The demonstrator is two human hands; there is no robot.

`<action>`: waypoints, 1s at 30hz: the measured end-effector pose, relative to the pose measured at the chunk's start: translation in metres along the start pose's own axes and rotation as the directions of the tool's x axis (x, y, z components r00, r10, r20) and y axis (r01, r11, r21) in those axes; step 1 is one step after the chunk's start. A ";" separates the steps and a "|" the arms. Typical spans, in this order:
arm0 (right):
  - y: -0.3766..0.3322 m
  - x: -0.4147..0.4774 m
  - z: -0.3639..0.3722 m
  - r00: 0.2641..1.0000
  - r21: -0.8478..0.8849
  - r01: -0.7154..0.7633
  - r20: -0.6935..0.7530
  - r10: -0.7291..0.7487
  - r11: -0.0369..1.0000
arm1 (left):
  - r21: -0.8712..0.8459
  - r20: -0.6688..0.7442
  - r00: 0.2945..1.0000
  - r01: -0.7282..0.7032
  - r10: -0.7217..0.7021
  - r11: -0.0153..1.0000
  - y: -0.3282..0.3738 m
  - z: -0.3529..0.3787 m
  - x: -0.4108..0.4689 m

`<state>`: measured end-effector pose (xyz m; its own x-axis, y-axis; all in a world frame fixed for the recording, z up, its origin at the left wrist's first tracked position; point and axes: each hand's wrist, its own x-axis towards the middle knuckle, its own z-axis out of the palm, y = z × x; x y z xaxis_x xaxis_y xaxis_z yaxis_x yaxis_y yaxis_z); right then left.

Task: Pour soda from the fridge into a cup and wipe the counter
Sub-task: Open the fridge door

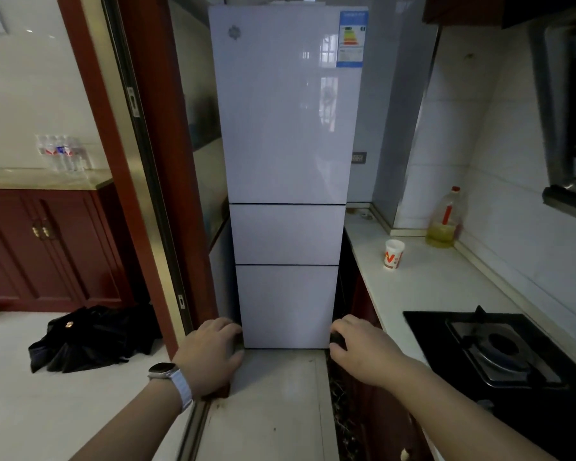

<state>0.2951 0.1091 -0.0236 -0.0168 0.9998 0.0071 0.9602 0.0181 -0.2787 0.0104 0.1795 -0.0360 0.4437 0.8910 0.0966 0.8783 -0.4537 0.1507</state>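
Nothing's done yet: fridge (286, 128) shut, cup (394, 254) empty-looking at two o'clock on the tabletop (426, 284). Your left hand (210, 354) and right hand (363, 351) each have a loose, empty grip.

A tall white fridge (288, 161) stood closed, three doors stacked. Both arms reached forward, the left hand (210, 352), a watch (172, 377) on its wrist, and the right hand (363, 349) held loosely curled and empty before its lowest door. On the counter (423, 287) to the right sat a paper cup (393, 254), an oil bottle (444, 221) behind it, a gas stove (499, 347) nearer.
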 end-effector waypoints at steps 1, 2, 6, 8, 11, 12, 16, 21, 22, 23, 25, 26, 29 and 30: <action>-0.003 0.018 -0.001 1.000 -0.009 0.000 0.002 0.000 1.000 | -0.004 0.004 1.000 0.002 -0.002 1.000 -0.011 0.000 0.015; -0.007 0.035 -0.002 1.000 -0.017 -0.002 0.004 0.002 1.000 | -0.011 0.012 1.000 0.006 -0.005 1.000 -0.023 -0.001 0.029; -0.021 0.098 -0.009 1.000 -0.031 -0.013 -0.025 0.012 0.999 | -0.034 0.031 1.000 0.005 -0.004 0.999 -0.065 -0.005 0.080; -0.025 0.124 -0.013 0.999 -0.030 -0.022 -0.040 0.020 0.999 | -0.041 0.024 1.000 -0.004 0.005 0.999 -0.082 -0.009 0.105; -0.028 0.155 -0.016 0.999 -0.021 -0.027 -0.041 0.026 0.999 | -0.063 0.010 1.000 -0.004 0.004 0.998 -0.098 -0.014 0.135; -0.029 0.165 -0.016 0.999 -0.020 -0.026 -0.039 0.025 0.999 | -0.068 0.010 1.000 -0.009 0.010 0.998 -0.103 -0.015 0.143; -0.030 0.198 -0.015 0.999 -0.011 -0.019 -0.037 0.019 1.000 | -0.060 0.009 0.999 -0.030 0.031 0.998 -0.116 -0.016 0.174; -0.017 0.236 -0.009 1.000 0.018 -0.010 -0.016 0.010 1.000 | -0.059 0.038 0.999 -0.023 0.025 0.998 -0.122 -0.007 0.215; -0.012 0.245 -0.007 1.000 0.023 -0.008 -0.011 0.008 1.000 | -0.059 0.044 0.999 -0.022 0.024 0.998 -0.123 -0.004 0.224; -0.006 0.255 -0.006 1.000 0.029 -0.008 -0.006 0.008 1.000 | -0.058 0.052 0.998 -0.019 0.022 0.998 -0.123 -0.002 0.233; 0.008 0.280 -0.003 1.000 0.044 -0.007 0.004 0.007 0.999 | -0.050 0.058 0.998 -0.008 0.011 0.999 -0.124 0.002 0.253; 0.015 0.294 -0.003 1.000 0.052 -0.004 0.005 0.004 0.999 | -0.044 0.058 0.998 -0.002 0.005 0.999 -0.125 0.005 0.265; 0.037 0.340 -0.002 1.000 0.074 0.016 -0.007 -0.015 0.997 | -0.023 0.084 0.996 0.024 -0.022 0.999 -0.129 0.011 0.302; 0.044 0.356 -0.003 1.000 0.074 0.027 -0.011 -0.026 0.997 | -0.019 0.092 0.995 0.037 -0.035 0.999 -0.129 0.012 0.317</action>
<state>0.3322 0.4663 -0.0305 -0.0390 0.9989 0.0249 0.9361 0.0453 -0.3489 0.0398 0.5204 -0.0372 0.4269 0.9043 0.0007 0.8906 -0.4205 0.1733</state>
